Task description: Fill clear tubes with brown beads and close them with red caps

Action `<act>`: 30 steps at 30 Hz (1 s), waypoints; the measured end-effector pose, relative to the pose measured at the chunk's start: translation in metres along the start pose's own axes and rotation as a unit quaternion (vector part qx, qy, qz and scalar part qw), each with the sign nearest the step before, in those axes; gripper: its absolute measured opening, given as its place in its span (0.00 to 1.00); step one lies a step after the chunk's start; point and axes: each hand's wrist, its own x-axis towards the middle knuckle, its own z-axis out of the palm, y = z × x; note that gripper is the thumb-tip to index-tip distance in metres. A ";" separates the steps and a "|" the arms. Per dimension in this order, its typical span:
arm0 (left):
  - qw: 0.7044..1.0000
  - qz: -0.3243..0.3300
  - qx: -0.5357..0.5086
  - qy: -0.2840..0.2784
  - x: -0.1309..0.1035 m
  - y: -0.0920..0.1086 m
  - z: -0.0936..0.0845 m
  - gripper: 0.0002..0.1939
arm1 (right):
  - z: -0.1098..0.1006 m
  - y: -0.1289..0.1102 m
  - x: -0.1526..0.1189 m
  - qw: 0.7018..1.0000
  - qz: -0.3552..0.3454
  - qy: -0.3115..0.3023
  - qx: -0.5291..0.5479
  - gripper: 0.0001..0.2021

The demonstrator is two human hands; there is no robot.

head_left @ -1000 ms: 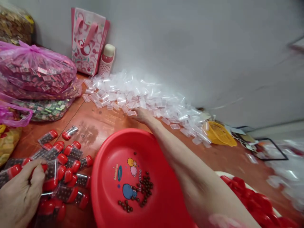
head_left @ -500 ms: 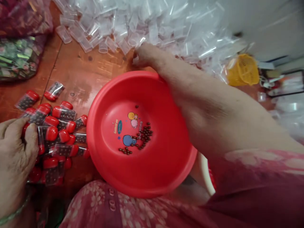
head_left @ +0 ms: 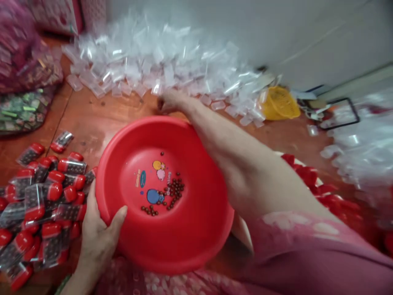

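A red plastic basin (head_left: 196, 241) with cartoon duck prints stands in front of me. Small dark brown balls (head_left: 175, 189) lie loose on its floor. My left hand (head_left: 100, 229) grips the basin's left rim, thumb over the inside and fingers along the outer wall. Past the far rim, my right hand (head_left: 172, 102) reaches close to a heap of clear plastic tubes (head_left: 129, 78). Its fingers are blurred and turned away, so what they hold, if anything, does not show. Left of the basin lies a pile of small clear bottles with red caps (head_left: 50, 205), filled with dark balls.
Purple mesh bags (head_left: 27, 73) of packed items sit at the far left. A yellow basket (head_left: 281, 104) stands at the back right, with more clear plastic pieces (head_left: 365, 151) beyond it. Red caps (head_left: 310, 176) fill a pale-rimmed container behind my right forearm.
My left hand has left the pile of filled bottles and taken hold of the basin's rim. My view has shifted; my right arm still reaches over the basin.
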 end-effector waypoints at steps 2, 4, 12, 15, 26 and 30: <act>0.998 -0.046 -0.030 0.009 0.004 0.000 0.004 0.43 | -0.016 -0.003 -0.012 0.999 -0.007 -0.038 0.038 0.15; 0.994 -0.082 -0.066 0.011 0.006 0.000 0.004 0.43 | -0.031 -0.004 -0.033 0.996 -0.029 -0.032 0.083 0.20; 0.978 -0.107 -0.180 -0.002 0.007 -0.001 0.007 0.47 | -0.067 -0.001 -0.133 0.969 -0.115 0.086 0.199 0.21; 0.991 -0.050 -0.121 0.019 0.002 0.006 0.002 0.40 | -0.071 -0.004 -0.172 0.934 -0.149 0.211 0.249 0.15; 0.987 0.161 -0.006 -0.006 -0.001 0.041 0.003 0.35 | -0.015 -0.010 -0.261 0.923 -0.212 0.007 -0.322 0.18; 0.982 0.191 0.001 -0.017 -0.007 0.051 0.003 0.34 | 0.003 -0.005 -0.265 0.886 -0.229 -0.101 -0.390 0.18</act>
